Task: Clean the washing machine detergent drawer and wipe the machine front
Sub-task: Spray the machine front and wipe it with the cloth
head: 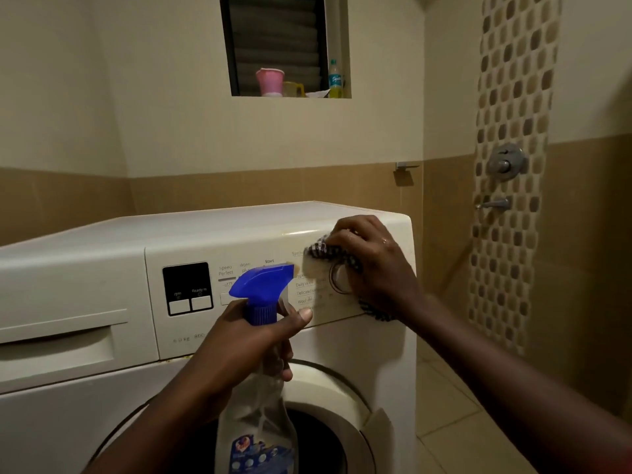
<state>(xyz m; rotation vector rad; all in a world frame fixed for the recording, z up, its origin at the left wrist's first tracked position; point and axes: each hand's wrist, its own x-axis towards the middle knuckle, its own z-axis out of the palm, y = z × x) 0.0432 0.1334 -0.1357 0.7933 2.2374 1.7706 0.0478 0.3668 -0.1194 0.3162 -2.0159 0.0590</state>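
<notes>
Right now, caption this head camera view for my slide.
Right hand wipes the washing machine's control panel with a cloth; left hand holds a spray bottle.

Washing machine [102, 254]: white. Spray bottle [254, 398] in my left hand [239, 343]: clear, blue trigger head. Cloth [323, 256] under my right hand [372, 265]: dark-and-white checked. Cup [270, 82], upper centre: pink. Wall strip [509, 165], right: brown-beige mosaic.

washing machine [102, 241]: glossy white plastic | cloth [323, 251]: woven | spray bottle [254, 422]: translucent plastic
</notes>
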